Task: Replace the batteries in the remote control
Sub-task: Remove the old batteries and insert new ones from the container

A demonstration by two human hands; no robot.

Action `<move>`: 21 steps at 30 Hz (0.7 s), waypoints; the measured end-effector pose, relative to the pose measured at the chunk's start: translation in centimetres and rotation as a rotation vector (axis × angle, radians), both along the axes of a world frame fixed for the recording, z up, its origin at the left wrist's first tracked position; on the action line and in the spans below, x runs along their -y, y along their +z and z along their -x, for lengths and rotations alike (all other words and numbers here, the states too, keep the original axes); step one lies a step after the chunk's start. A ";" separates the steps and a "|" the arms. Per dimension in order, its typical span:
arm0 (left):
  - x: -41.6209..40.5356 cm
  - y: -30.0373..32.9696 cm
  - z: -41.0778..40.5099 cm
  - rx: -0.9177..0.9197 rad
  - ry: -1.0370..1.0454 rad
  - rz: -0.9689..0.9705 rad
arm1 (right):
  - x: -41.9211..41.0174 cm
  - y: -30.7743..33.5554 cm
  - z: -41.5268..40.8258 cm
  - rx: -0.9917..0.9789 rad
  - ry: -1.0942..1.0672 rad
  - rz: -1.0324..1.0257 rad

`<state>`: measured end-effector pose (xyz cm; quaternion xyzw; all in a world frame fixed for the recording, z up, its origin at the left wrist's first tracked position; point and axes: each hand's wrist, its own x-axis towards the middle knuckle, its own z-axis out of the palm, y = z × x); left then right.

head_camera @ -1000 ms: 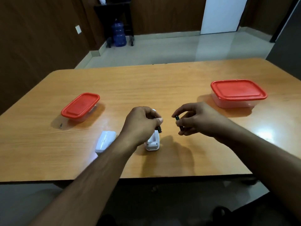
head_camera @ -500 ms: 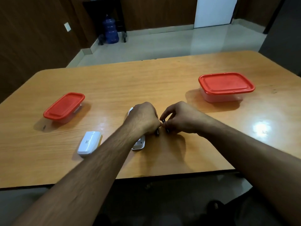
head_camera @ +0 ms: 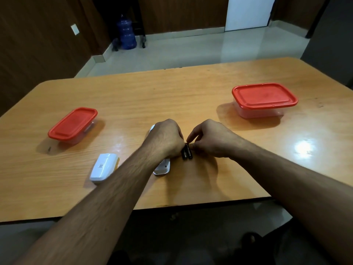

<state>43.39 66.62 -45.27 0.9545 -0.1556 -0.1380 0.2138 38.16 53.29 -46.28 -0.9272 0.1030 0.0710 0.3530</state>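
Wooden table (head_camera: pixel 133 104) | remote control (head_camera: pixel 162 168) lies under left hand (head_camera: pixel 164 139), fingers curled, grip unclear | right hand (head_camera: pixel 208 140) pinches two batteries (head_camera: pixel 187 153) just beside it | step: likely old cells out | next: fetch fresh pair

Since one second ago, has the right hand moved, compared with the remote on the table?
Yes. The right hand has moved down and left, toward the remote. It now holds its battery at the table, beside the left hand.

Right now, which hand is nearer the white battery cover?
Left. The left hand is just right of the battery cover; the right hand is farther right, at the batteries.
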 end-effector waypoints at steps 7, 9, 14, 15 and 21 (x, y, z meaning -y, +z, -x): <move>-0.5 0.5 -0.1 -0.011 -0.010 0.053 | 0.0 0.5 0.2 -0.004 -0.013 -0.040; -0.7 1.1 -0.4 0.014 -0.034 0.096 | 1.2 1.6 0.5 0.062 -0.072 -0.066; 1.6 2.6 -1.5 0.173 -0.246 0.155 | 9.2 4.3 3.2 0.472 -0.338 0.077; 2.8 2.8 -1.8 0.237 -0.307 0.132 | 11.1 4.3 3.8 0.512 -0.416 0.141; 12.0 2.7 -3.4 0.473 -0.678 0.037 | 19.7 1.6 4.7 0.298 -0.608 0.197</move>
